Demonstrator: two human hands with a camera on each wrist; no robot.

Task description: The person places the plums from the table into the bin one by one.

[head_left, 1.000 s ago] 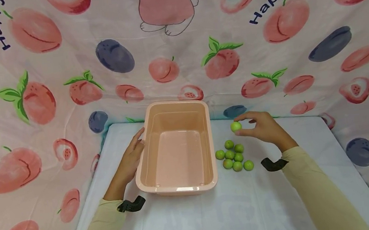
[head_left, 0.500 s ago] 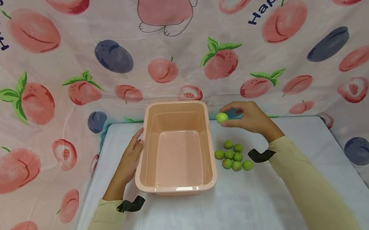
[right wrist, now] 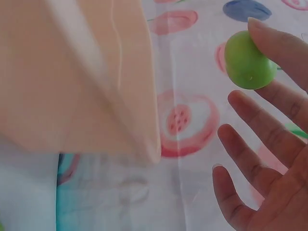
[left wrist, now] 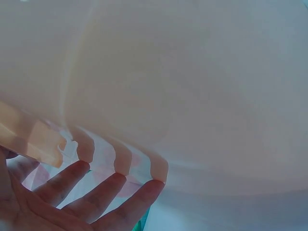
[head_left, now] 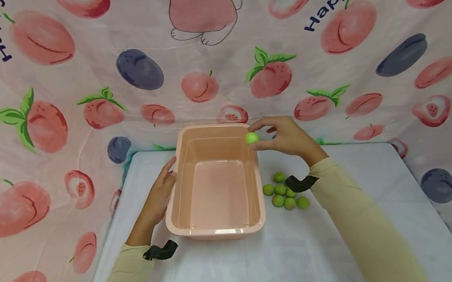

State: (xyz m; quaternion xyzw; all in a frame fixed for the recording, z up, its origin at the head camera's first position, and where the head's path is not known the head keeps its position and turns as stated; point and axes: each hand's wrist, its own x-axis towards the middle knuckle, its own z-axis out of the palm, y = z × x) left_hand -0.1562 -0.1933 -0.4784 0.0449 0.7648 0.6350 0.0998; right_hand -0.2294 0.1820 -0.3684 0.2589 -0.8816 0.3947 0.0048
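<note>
A small round green fruit (head_left: 252,138) is pinched between the thumb and index finger of my right hand (head_left: 286,138), over the far right corner of the peach-coloured plastic basin (head_left: 225,231). The right wrist view shows the fruit (right wrist: 249,60) smooth and bright, with the other fingers spread beside it. No fruit shows inside the basin. Straight fingers of my left hand (head_left: 160,196) rest against the basin's left side. Seen from the left wrist, the fingertips of the left hand (left wrist: 72,204) touch the basin's outer wall (left wrist: 192,96).
Several more green fruits (head_left: 277,200) lie in a cluster on the white-covered table (head_left: 241,274), right of the basin, partly behind my right wrist's black camera mount (head_left: 301,183). A fruit-printed cloth (head_left: 208,59) hangs behind the table.
My right hand has carried the pinched fruit leftward and away from me, from beyond the cluster to the basin's far right corner. The left hand and basin have stayed put.
</note>
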